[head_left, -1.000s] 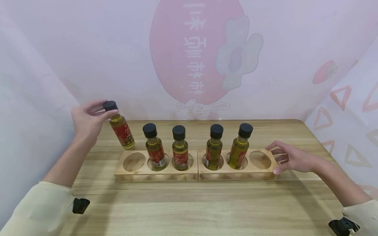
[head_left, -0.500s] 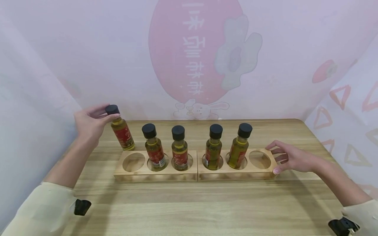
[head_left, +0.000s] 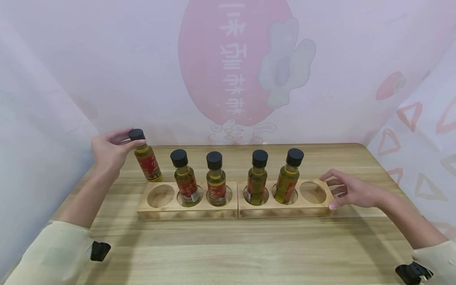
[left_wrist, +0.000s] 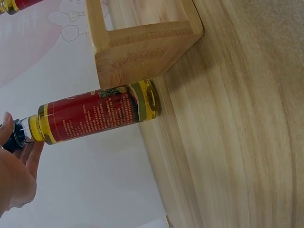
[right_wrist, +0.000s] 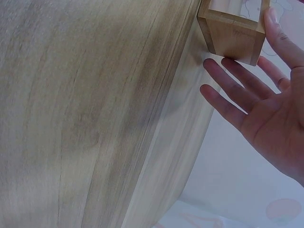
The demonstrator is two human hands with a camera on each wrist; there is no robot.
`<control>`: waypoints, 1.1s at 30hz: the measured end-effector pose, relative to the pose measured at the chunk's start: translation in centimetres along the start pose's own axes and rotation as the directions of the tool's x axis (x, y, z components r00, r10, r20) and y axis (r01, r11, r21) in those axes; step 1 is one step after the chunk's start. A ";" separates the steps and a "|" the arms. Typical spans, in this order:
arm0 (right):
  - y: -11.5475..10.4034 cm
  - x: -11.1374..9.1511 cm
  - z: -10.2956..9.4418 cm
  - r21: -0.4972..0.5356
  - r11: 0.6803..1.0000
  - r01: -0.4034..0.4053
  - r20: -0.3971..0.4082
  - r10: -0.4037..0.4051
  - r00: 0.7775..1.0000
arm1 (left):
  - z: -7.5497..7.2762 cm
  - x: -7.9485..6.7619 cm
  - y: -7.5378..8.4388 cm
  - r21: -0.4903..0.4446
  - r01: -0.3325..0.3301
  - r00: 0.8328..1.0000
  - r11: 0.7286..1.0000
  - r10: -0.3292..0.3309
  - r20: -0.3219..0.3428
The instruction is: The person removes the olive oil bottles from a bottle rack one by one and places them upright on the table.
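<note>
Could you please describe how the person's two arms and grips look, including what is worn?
The cream fabric left sleeve and matching right sleeve leave the forearms partly bare. A small, black, blocky device sits at each sleeve's end. The left grip and right grip wear no gloves.

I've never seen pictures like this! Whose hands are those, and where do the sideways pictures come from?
There's no machine, just a person's bare left hand and right hand. The wide picture comes from a camera on their head. The sideways ones come from a camera on each wrist. On the light-brown wooden table sit two long, pale wooden racks with round holes, end to end. Four see-through bottles of yellowish liquid, with red labels and black caps, stand in holes. The left hand holds a fifth bottle by its top, behind the racks' left end. The right hand holds their right end.
</note>
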State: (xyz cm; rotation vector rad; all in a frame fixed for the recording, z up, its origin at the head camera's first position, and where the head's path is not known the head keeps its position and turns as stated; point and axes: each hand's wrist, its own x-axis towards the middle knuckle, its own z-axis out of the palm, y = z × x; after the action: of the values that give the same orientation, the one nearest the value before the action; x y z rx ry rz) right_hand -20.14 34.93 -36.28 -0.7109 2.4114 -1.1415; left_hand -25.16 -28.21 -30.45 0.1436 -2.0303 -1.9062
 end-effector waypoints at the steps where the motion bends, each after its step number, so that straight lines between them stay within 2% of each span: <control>1: 0.0 0.0 0.0 0.002 1.000 -0.001 0.002 0.001 1.000 | 0.0 0.0 -0.1 0.001 -0.002 1.000 1.000 0.002 -0.001; 17: 0.0 0.0 0.0 0.012 1.000 -0.002 0.005 0.002 1.000 | -0.3 -0.1 -0.5 -0.058 -0.042 0.999 0.997 0.042 0.005; 29: 0.0 0.0 0.0 0.011 1.000 -0.016 0.009 0.016 1.000 | -0.6 -0.4 -0.8 -0.012 -0.075 0.996 0.997 0.075 0.050; 33: 0.0 0.1 0.0 0.018 1.000 -0.019 0.006 0.019 1.000 | -0.8 -0.6 -0.6 -0.034 -0.077 0.995 0.996 0.079 0.055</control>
State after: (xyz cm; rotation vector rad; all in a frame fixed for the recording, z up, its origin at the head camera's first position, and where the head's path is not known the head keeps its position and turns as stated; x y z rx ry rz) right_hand -20.25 34.86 -36.26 -0.6837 2.3945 -1.1505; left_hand -24.45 -28.79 -31.13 0.0025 -2.0096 -1.9141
